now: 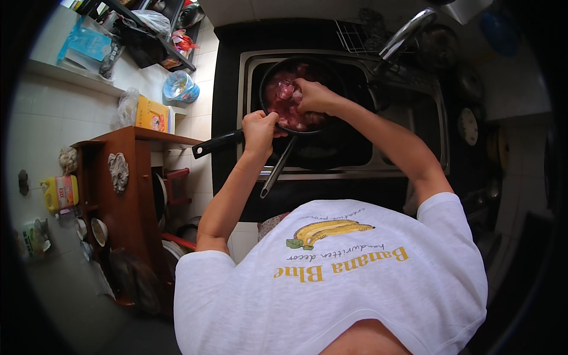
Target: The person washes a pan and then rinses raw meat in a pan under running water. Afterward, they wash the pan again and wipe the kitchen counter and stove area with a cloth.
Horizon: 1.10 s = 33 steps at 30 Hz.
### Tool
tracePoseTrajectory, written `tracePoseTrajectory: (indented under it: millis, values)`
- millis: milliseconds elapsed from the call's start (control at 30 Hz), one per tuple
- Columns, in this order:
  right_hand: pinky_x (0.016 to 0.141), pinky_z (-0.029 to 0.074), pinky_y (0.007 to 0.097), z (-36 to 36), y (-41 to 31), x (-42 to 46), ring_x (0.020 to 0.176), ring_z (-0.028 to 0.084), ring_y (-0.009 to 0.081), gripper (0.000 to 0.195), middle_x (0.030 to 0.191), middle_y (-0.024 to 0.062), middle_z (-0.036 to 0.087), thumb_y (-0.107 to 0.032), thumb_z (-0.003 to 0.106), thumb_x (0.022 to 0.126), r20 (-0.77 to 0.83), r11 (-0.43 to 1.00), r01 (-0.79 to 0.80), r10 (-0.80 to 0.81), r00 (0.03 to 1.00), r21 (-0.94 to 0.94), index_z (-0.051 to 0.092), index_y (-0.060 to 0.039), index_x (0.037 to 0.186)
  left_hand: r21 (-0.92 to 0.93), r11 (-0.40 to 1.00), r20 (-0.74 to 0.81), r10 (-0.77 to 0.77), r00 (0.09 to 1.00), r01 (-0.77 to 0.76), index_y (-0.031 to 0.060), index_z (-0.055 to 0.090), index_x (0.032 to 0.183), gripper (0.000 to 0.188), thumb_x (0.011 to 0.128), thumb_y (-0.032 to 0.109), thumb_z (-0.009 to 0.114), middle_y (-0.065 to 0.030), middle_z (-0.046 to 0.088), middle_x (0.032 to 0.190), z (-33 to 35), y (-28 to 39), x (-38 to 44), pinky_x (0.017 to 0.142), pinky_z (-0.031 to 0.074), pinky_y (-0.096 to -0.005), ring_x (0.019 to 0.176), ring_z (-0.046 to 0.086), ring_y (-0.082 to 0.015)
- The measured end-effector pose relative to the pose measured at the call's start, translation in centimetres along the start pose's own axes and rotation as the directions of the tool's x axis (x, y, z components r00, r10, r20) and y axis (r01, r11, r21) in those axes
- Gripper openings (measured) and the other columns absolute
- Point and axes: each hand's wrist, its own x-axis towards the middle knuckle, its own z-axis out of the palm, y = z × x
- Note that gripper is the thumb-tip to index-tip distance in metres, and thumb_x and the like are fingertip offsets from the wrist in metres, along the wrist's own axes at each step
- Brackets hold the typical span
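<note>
A black pan with chunks of raw meat in reddish liquid sits over the left basin of a stainless steel sink. My left hand grips the pan's near-left rim, beside its black handle. Inside the pan is my right hand, its fingers curled around a piece of the meat; some fingertips are hidden. From under the pan a metal handle sticks out toward me; what it belongs to is mostly hidden in the dark basin.
A chrome faucet arches at the back right, near a wire rack. The sink's right basin lies in shadow. Left of the dark counter stand a brown wooden cabinet and a lined blue bucket.
</note>
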Motion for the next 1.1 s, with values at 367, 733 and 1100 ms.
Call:
tracePoseTrajectory:
  millis: [367,733,1100]
  values:
    - [0.082,0.043,0.0372,-4.2,-2.7,-0.4,0.092,0.053,0.029,0.045,0.092,0.0084,0.061,-0.026,0.064,0.068,-0.026,0.832,0.408,-0.45,0.893,-0.375,0.058,-0.0095,0.11,0.032,1.0,0.04,-0.003,0.999,0.002,-0.0013,0.051,0.059,0.013,0.072,-0.003,0.053,-0.0084,0.056,0.057,-0.8,1.3,-0.4,0.043,0.05,-0.0227,0.045,0.056,-0.0134]
    - [0.066,0.047,0.0379,-2.9,-4.6,2.7,0.078,0.058,0.0293,0.031,0.079,0.0132,0.062,-0.017,0.068,0.06,0.217,0.901,0.306,-0.246,0.945,-0.309,0.059,-0.0061,0.088,0.001,0.999,0.08,-0.038,0.996,0.038,0.0002,0.051,0.063,0.01,0.073,-0.001,0.053,-0.01,0.059,0.062,-0.1,1.2,-0.2,0.046,0.052,-0.0255,0.048,0.058,-0.0161]
    - [0.049,0.042,0.0213,-7.5,-1.3,1.3,0.06,0.054,0.0092,0.023,0.074,0.0054,0.061,-0.005,0.063,0.067,0.167,0.907,-0.026,-0.049,0.985,0.42,0.062,0.0035,0.089,-0.006,1.0,0.045,0.012,0.999,-0.011,-0.0016,0.052,0.061,0.011,0.072,-0.003,0.053,-0.0087,0.057,0.059,-0.2,1.5,-0.3,0.042,0.049,-0.0229,0.044,0.056,-0.0147]
